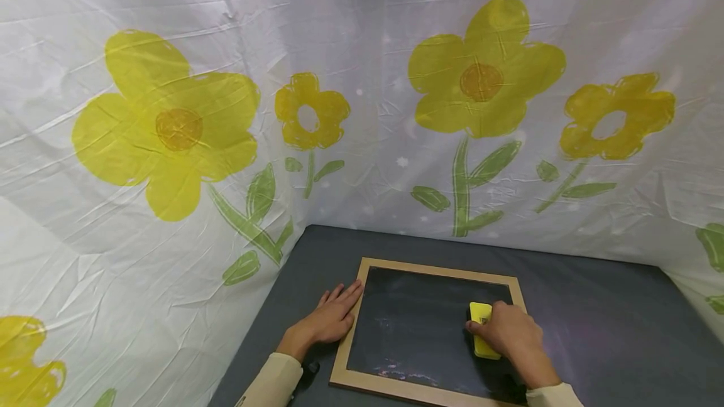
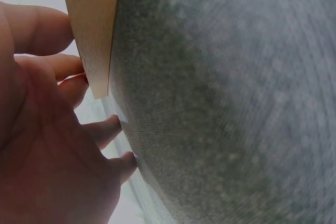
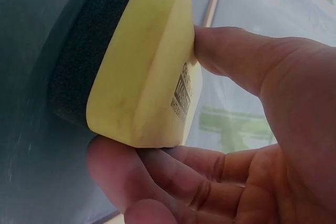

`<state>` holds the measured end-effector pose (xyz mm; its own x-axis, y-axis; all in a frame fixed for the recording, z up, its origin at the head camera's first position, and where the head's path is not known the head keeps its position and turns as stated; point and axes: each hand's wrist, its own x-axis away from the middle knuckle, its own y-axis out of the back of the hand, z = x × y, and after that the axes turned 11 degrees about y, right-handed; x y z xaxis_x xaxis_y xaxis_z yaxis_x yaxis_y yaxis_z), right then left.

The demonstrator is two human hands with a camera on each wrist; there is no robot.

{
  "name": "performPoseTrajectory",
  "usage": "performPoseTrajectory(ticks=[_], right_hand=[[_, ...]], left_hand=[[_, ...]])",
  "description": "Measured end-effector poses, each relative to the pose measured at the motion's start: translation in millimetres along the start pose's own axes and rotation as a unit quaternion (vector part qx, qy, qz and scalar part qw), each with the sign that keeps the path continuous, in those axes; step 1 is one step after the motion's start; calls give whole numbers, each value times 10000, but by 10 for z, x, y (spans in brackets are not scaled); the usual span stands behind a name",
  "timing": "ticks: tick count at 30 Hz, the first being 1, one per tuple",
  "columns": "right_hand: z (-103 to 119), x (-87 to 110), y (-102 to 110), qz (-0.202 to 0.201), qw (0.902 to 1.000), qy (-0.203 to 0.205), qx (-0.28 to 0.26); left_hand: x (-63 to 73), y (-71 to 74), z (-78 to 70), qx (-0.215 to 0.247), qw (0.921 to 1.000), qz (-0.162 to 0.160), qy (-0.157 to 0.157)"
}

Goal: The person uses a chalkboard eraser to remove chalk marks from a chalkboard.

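Note:
A small blackboard (image 1: 418, 322) in a light wooden frame (image 1: 342, 357) lies on the dark tabletop. My right hand (image 1: 511, 331) grips a yellow board eraser (image 3: 142, 61) between thumb and fingers, over the right part of the board. The eraser's black felt pad (image 3: 89, 51) faces the board surface; in the right wrist view it appears to rest against it. At the frame's left side, my left hand (image 1: 330, 319) lies with fingers extended, fingertips touching the wood. In the left wrist view, the thumb and fingers meet the frame's edge and the cloth surface.
Faint whitish smears (image 1: 396, 372) mark the board's lower left. The dark grey tabletop (image 1: 599, 325) extends right of the board. A white curtain (image 1: 384, 187) printed with yellow flowers hangs behind the table and along its left side. A small black object (image 1: 308, 374) sits by the left wrist.

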<state>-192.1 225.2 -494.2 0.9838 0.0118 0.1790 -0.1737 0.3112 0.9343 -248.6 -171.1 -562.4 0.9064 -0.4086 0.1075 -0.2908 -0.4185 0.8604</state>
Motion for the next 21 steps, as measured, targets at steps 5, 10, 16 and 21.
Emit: performPoseTrajectory(ticks=[5, 10, 16, 21], right_hand=[[-88, 3, 28, 70, 9999, -110, -33], [-148, 10, 50, 139, 9997, -201, -42], [-208, 22, 74, 245, 9992, -326, -59], [-271, 27, 90, 297, 9987, -416, -83]], left_hand=[[11, -4, 19, 160, 9998, -44, -132], [20, -6, 32, 191, 9996, -92, -188], [20, 19, -32, 17, 10000, 33, 82], [8, 29, -58, -132, 9996, 79, 226]])
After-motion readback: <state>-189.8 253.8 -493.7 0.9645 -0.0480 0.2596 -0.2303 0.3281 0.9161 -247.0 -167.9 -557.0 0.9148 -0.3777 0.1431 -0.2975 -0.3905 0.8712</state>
